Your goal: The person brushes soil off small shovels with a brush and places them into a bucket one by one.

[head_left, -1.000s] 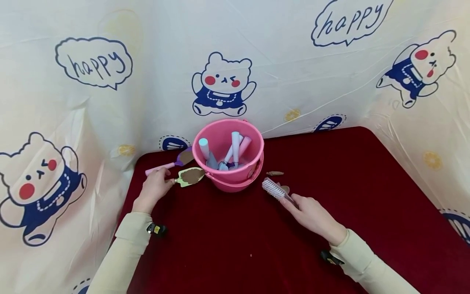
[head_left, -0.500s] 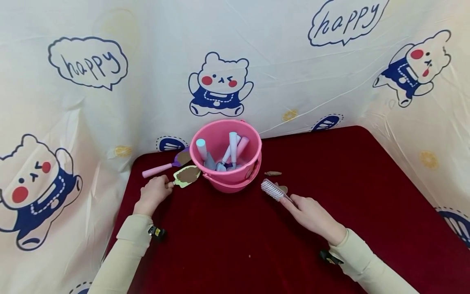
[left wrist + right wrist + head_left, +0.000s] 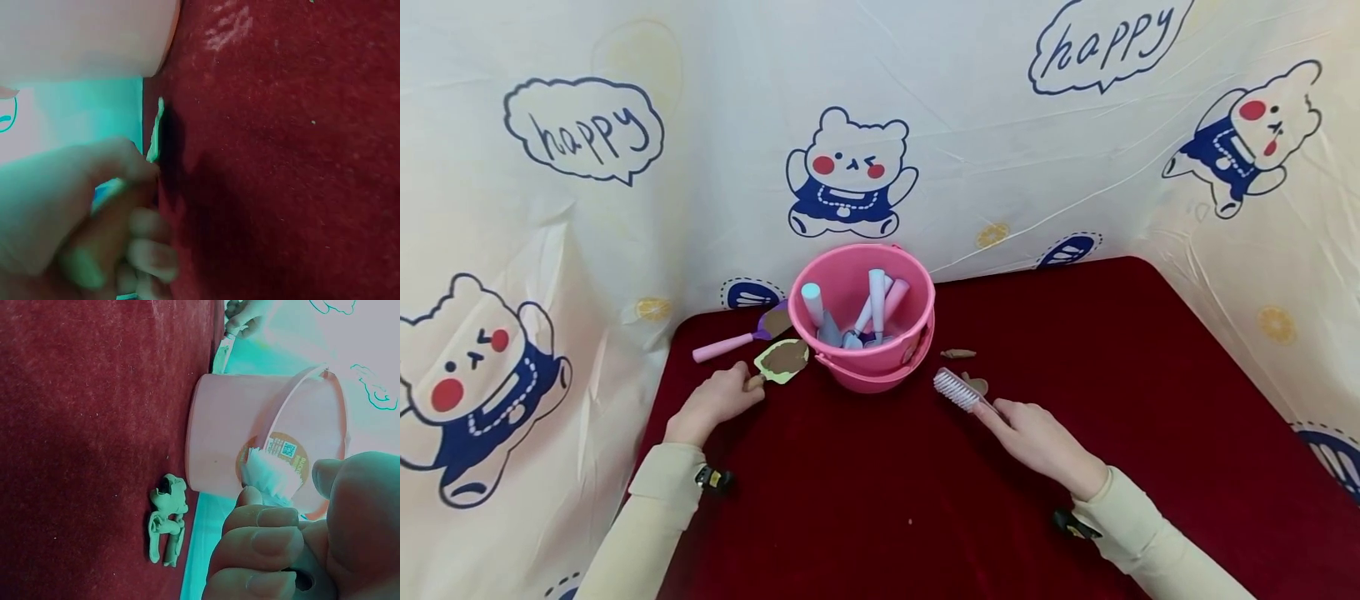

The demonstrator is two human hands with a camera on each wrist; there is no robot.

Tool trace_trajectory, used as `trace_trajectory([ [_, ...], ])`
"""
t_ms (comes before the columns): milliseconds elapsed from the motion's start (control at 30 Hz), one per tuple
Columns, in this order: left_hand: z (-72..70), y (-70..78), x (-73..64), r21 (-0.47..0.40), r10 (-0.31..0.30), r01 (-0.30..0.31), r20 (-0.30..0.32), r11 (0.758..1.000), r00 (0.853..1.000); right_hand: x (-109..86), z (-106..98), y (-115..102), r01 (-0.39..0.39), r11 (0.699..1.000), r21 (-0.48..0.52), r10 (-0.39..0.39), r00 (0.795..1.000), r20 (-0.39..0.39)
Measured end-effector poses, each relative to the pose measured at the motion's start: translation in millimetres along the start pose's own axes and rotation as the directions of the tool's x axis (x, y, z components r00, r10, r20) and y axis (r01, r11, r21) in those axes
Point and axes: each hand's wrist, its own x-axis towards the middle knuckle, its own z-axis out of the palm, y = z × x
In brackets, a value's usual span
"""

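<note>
In the head view my left hand (image 3: 718,400) grips the wooden handle (image 3: 106,234) of a small trowel; its pale green blade (image 3: 784,361) is coated brown and points at the bucket. The left wrist view is blurred, with fingers curled round that handle. My right hand (image 3: 1045,442) holds a brush (image 3: 957,389) by its handle, white bristles showing. Seen from the right wrist, the bristles (image 3: 269,475) overlap the bucket wall. The pink bucket (image 3: 876,362) stands between both hands, with several pale blue and pink handles (image 3: 877,304) sticking up inside.
Left of the bucket lies a purple trowel with a pink handle (image 3: 722,347). Small brown lumpy pieces (image 3: 958,354) lie right of the bucket, beyond the brush. Dark red cloth (image 3: 865,467) covers the table, and a printed curtain (image 3: 970,150) rises behind it.
My left hand has moved down from beside the pink handle and wraps further round the green trowel's handle. The right hand and brush stay nearly still.
</note>
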Motion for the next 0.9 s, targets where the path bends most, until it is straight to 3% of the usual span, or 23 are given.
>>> trace_trajectory([
  [167, 4.0, -11.8, -2.5, -0.082, 0.135, -0.137, -0.024, 0.987, 0.991, 0.8, 1, 1, 0.004, 1.000, -0.002, -0.004, 1.000, -0.002],
  [300, -6.6, 3.3, -18.8, -0.052, 0.139, -0.140, -0.013, 0.989, 0.990, 1.4, 2, 0, 0.007, 1.000, 0.009, -0.007, 1.000, 0.011],
  [433, -12.2, 8.1, -28.8, -0.015, 0.162, -0.162, -0.002, 0.987, 0.987, 2.8, 2, -1, 0.011, 1.000, 0.015, -0.011, 1.000, 0.018],
  [600, -16.6, 17.2, -44.9, -0.049, 0.185, -0.182, 0.070, 0.982, 0.980, 5.1, 5, -1, 0.009, 1.000, 0.008, -0.009, 1.000, 0.022],
  [767, -16.6, 32.6, -58.8, -0.114, 0.239, -0.223, 0.151, 0.968, 0.959, 5.0, 6, -1, 0.021, 1.000, 0.010, -0.021, 1.000, 0.019],
  [900, -14.1, 43.8, -64.1, -0.145, 0.282, -0.258, 0.180, 0.955, 0.942, 5.5, 7, -1, 0.023, 1.000, 0.014, -0.024, 1.000, 0.020],
])
